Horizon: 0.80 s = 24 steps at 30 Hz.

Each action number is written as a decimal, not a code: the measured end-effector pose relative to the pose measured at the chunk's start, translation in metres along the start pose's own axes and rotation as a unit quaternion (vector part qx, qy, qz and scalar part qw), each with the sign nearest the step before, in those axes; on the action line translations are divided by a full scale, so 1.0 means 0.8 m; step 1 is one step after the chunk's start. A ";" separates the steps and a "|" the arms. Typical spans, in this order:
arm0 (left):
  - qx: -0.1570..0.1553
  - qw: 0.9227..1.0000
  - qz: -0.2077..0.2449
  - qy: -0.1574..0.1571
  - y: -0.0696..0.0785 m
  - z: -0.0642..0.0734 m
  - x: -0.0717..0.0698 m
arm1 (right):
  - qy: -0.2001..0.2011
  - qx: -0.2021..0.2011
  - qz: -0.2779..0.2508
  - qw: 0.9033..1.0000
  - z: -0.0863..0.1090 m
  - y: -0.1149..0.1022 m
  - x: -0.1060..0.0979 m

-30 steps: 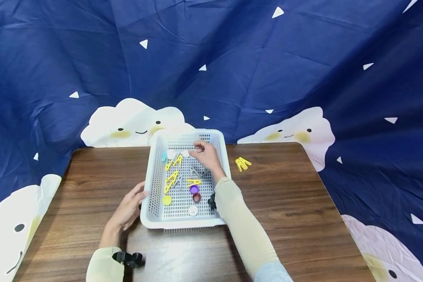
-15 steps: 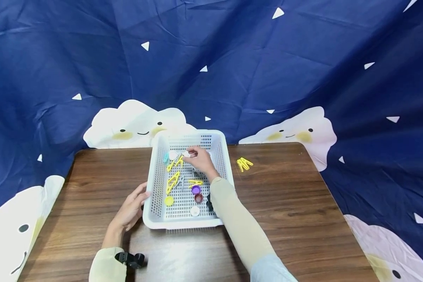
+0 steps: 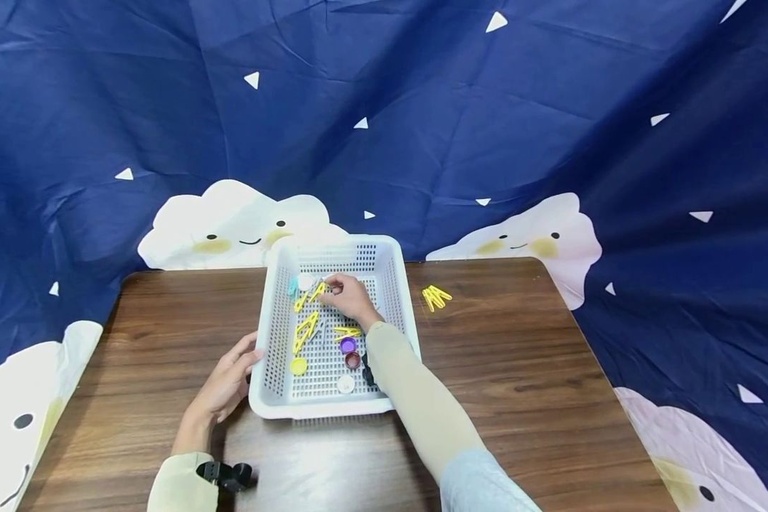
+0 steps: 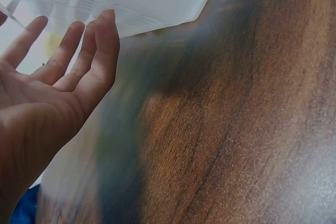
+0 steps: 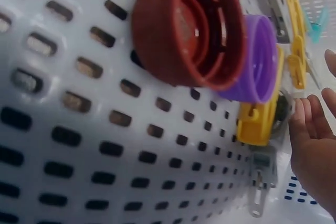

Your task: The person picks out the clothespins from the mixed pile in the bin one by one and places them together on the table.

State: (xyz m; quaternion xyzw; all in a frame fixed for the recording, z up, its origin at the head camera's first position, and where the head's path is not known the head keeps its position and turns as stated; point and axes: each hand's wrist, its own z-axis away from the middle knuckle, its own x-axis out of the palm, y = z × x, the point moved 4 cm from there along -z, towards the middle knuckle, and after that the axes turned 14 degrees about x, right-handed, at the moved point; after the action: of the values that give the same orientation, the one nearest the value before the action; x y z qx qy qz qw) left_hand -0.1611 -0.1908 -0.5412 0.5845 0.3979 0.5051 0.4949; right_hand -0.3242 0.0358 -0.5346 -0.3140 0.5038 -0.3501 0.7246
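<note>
At the back, a dark blue backdrop (image 3: 390,57) is printed with white triangles and smiling clouds; a wood-grain table (image 3: 518,398) is set before it. At left, a black wrist camera (image 3: 225,475) is strapped over the sleeve. Above it, the left hand (image 3: 224,380) is found with fingers loosely extended, laid against the left rim of a white perforated plastic basket (image 3: 320,411).

Inside the basket, a turquoise clip (image 3: 293,286) is noted by the left wall. Yellow clothespins (image 3: 305,331) are spread through the left half, with a round yellow cap (image 3: 299,366) nearer the front and a rear white cap (image 3: 305,281) behind them. Beside these clothespins, a grey clothespin (image 5: 281,32) is seen in the right wrist view. Near the front rim, a front white cap (image 3: 345,385) is located; its faint mark is too small to be read. Toward the middle, a purple cap (image 3: 348,345) and a dark red cap (image 3: 353,360) are placed side by side, hollow faces exposed.

The right hand (image 3: 350,299) is placed over the rear half, its fingertips bent beside a yellow clothespin; whether anything is gripped cannot be determined. At right, outside the basket, loose yellow clothespins (image 3: 435,297) are grouped on the table.
</note>
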 end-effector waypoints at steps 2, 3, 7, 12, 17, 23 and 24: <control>-0.003 1.000 0.001 0.002 -0.001 0.000 0.000 | -0.001 0.007 0.006 1.000 -0.001 0.002 0.003; -0.004 1.000 0.001 0.003 -0.001 0.000 -0.001 | -0.002 0.012 0.011 1.000 -0.002 0.003 0.005; -0.005 1.000 0.002 0.004 -0.002 0.000 -0.001 | 0.003 0.014 0.033 0.999 -0.004 0.003 0.011; -0.003 1.000 0.004 0.002 -0.003 0.000 0.000 | 0.003 0.016 0.057 0.998 -0.005 0.002 0.016; -0.005 1.000 0.003 -0.001 -0.003 0.001 0.001 | 0.005 0.014 0.072 0.997 -0.006 0.003 0.019; -0.003 1.000 -0.003 -0.004 -0.002 0.000 0.000 | 0.030 0.009 0.094 0.995 -0.014 0.003 0.024; -0.003 1.000 -0.003 -0.003 -0.001 0.000 0.000 | 0.034 0.009 0.096 0.995 -0.015 0.003 0.025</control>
State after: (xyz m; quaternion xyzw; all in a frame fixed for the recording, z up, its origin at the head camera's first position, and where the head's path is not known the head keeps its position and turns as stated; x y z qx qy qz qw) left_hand -0.1612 -0.1905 -0.5421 0.5834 0.3965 0.5029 0.4996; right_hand -0.3305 0.0193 -0.5500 -0.2452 0.5531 -0.2937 0.7401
